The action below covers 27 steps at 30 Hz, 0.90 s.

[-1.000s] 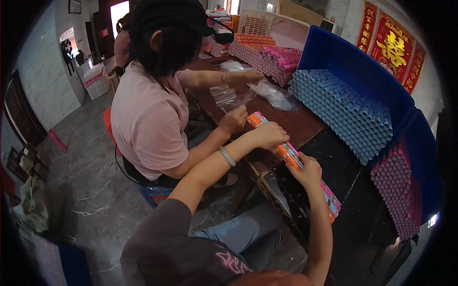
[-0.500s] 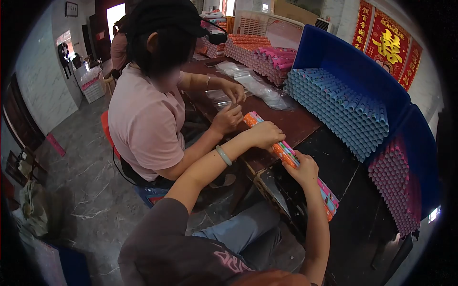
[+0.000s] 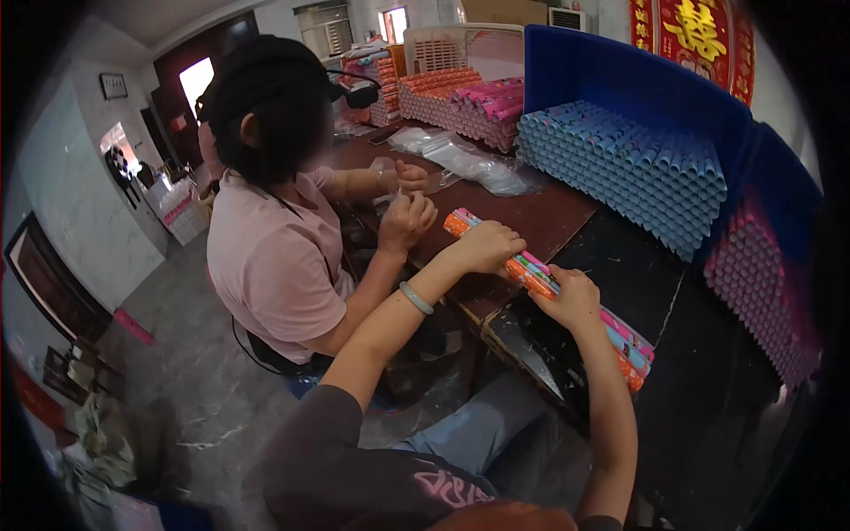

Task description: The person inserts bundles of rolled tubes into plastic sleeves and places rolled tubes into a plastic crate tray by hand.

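Observation:
A bundle of long patterned tubes (image 3: 529,272), orange, pink and light blue, lies slantwise over the table's front edge. My left hand (image 3: 492,247) is wrapped round its upper part, with a pale bangle on the wrist. Lower down, my right hand (image 3: 571,296) grips the same bundle from above. Both palms are hidden. Beyond the bundle, clear plastic bags (image 3: 469,159) lie on the brown table (image 3: 549,217). A co-worker (image 3: 274,257) sits at the left, both hands raised close together near the bundle's upper end; what they hold is hard to make out.
Light blue tubes (image 3: 620,173) are stacked in a blue bin (image 3: 637,84). Pink tubes (image 3: 761,283) fill another at the right. Orange and pink tubes (image 3: 482,106) are piled at the back near a white basket (image 3: 452,49). A red tube (image 3: 134,327) stands out against the floor.
The co-worker's hands have come together and moved left, away from the bags. The whole view has shifted. My hands keep their hold on the bundle.

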Available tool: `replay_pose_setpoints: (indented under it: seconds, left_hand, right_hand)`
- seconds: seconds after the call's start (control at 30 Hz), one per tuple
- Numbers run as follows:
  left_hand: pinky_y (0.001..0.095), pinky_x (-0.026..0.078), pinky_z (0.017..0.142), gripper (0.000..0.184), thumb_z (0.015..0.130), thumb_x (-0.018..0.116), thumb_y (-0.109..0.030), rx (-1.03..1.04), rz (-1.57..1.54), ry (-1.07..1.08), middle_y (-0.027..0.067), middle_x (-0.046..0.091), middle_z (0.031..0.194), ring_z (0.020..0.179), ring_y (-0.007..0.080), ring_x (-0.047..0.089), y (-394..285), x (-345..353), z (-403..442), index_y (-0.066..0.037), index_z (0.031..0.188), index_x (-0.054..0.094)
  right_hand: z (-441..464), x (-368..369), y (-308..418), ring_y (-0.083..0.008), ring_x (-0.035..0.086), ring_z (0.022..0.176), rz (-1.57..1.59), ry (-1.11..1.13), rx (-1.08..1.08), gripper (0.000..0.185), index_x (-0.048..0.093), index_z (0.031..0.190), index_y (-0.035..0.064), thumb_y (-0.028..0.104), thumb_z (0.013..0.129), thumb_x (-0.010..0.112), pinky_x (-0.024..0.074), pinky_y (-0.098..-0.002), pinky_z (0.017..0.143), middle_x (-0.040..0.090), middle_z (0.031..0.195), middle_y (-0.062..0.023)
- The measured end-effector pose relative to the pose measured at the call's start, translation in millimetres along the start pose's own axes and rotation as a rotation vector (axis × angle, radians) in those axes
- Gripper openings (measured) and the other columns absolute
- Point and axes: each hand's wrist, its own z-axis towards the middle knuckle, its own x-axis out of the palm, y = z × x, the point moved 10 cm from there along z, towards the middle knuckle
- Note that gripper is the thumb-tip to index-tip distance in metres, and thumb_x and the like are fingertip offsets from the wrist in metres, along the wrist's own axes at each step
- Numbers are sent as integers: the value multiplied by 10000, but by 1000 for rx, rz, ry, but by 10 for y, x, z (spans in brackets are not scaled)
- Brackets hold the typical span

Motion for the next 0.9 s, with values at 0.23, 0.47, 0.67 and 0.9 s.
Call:
replay_pose_setpoints:
  seconds: [0.23,0.47,0.67,0.9]
  left_hand:
    - [373,480,657,403,547,781,-322,14,18,-27,84,598,731,728,272,616,-30,-50,30,-81,792,569]
    - [370,483,680,402,543,787,-295,-11,-6,1,86,609,759,752,270,620,-36,-20,26,-77,809,580]
    - [370,482,680,401,559,782,-309,-3,5,-6,86,614,764,745,270,623,-59,-35,32,-74,813,579]
    - [365,479,670,414,577,776,-355,16,-5,-31,87,608,744,730,268,622,-65,-26,66,-73,806,578]
  right_hand:
    - [-22,26,-44,-275,629,850,41,-15,2,471,654,1023,71,365,660,710,510,-386,725,659,851,-131]
    - [-28,3,-52,-276,627,870,47,-18,10,467,657,1019,68,361,660,711,507,-389,749,663,874,-132]
    - [-26,15,-64,-271,624,886,24,-26,-9,474,661,1005,57,371,654,717,506,-384,762,663,878,-134]
    - [-35,7,-90,-289,621,883,26,21,24,516,641,1050,66,385,651,720,502,-393,757,655,892,-141]
